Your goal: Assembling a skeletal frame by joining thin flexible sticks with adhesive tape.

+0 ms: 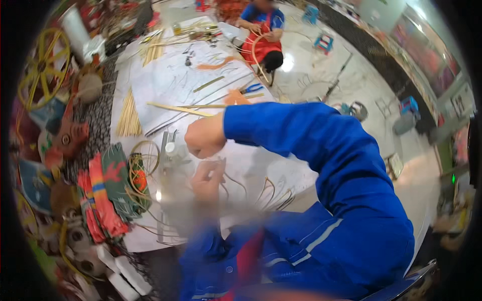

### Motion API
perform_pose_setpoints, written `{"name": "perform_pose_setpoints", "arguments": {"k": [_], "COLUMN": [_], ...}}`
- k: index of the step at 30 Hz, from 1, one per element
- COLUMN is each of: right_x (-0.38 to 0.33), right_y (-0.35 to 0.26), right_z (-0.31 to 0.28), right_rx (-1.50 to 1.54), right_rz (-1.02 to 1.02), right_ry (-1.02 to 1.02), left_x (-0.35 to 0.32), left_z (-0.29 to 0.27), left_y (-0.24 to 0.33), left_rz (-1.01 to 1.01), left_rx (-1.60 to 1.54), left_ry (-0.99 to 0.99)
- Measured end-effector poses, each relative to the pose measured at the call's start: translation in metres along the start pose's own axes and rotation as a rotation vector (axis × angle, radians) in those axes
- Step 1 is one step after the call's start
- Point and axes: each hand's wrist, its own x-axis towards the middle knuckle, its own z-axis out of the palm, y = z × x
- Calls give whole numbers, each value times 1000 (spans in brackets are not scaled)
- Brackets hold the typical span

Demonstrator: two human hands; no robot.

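My right hand [203,135] is curled into a fist above the white table [170,85], its blue sleeve reaching in from the right. Whatever it holds is hidden. Just below it my left hand [208,178], blurred, pinches thin curved bamboo strips [268,193] that trail to the right over the table. A small metal tool [170,149] stands just left of both hands. Beside the tool lies a thin ring of bent strip [146,156].
Long bamboo slats [181,109] and a bundle of sticks [129,115] lie farther back on the table. Folded red and green pieces [105,193] and a yellow wheel frame [42,67] crowd the left side. Another person [262,30] at the far end bends a hoop.
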Motion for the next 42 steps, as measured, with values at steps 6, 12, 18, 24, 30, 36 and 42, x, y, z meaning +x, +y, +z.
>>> {"name": "perform_pose_setpoints", "arguments": {"k": [6, 12, 18, 24, 30, 36, 42], "right_x": [-87, -133, -132, -45, -52, -150, -158], "right_y": [30, -40, -102, -93, 70, -7, -91], "right_z": [105, 94, 34, -31, 122, 168, 97], "right_rx": [698, 704, -72, -96, 466, 1416, 635], "right_rz": [246, 355, 157, -173, 51, 687, 283], "right_ry": [231, 436, 110, 238, 322, 277, 463], "left_x": [-4, 13, 28, -24, -31, -7, 14], "left_z": [-21, -36, -21, 21, 20, -27, -4], "left_y": [-9, -15, -25, -32, 29, -7, -6], "left_rz": [109, 6, 16, -63, -66, -99, -132], "left_rx": [117, 73, 107, 77, 60, 51, -35], "left_ry": [94, 75, -16, -19, -79, 143, 64]}}
